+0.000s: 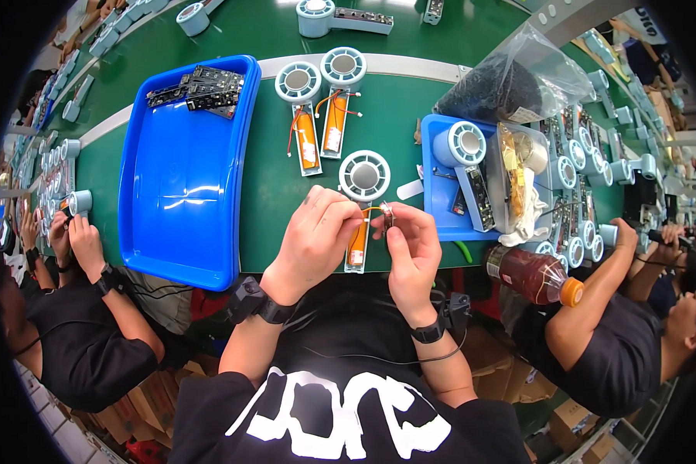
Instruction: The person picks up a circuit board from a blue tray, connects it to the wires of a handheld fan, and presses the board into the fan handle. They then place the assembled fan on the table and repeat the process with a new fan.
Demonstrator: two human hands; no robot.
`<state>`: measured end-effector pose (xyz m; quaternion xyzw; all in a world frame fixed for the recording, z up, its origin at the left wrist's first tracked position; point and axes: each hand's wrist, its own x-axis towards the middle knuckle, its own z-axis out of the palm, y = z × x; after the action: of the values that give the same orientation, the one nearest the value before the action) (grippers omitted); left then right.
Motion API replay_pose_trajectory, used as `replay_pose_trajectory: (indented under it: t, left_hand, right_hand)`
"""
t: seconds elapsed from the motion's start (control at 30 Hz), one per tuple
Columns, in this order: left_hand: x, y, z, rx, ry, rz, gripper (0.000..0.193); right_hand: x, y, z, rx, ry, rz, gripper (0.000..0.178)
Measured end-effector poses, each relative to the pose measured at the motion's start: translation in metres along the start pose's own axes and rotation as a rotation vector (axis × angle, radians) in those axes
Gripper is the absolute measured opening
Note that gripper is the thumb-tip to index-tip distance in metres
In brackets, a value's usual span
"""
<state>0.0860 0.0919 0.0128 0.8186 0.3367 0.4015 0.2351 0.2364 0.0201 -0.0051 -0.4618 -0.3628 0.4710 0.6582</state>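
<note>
In front of me on the green table lies a light-blue handheld fan (364, 176) with its handle uncovered, showing an orange battery (356, 249). Above that handle, my left hand (314, 241) is closed in a pinch on a thin wire (373, 209). The wire runs toward a small dark circuit board (387, 220), which my right hand (411, 254) grips between thumb and fingers. The wire's end is hidden by my fingertips. Two similar uncovered fans (298, 83) (342, 67) lie beyond, with orange batteries and loose red and yellow wires.
At left, a blue tray (243, 155) holds several circuit boards (209, 89). A smaller blue tray (439, 224) at right carries a fan (465, 144) and a clear box (545, 174). Near it are a plastic bag (510, 77) and a drink bottle (530, 274). Co-workers sit on both sides.
</note>
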Motion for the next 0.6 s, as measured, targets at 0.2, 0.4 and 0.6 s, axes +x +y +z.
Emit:
replay_pose_trajectory:
  t: [0.2, 0.4, 0.6]
  left_hand:
    - [-0.003, -0.002, 0.012, -0.1, 0.065, -0.035, 0.018]
    - [-0.002, -0.003, 0.014, -0.178, 0.099, -0.04, 0.017]
    - [-0.003, -0.002, 0.019, -0.215, 0.116, -0.057, 0.017]
  right_hand:
    - [0.001, 0.006, -0.002, -0.228, -0.07, -0.183, 0.028]
    - [0.002, 0.006, -0.007, -0.326, -0.109, -0.202, 0.028]
    - [0.004, 0.01, -0.01, -0.281, -0.119, -0.253, 0.028]
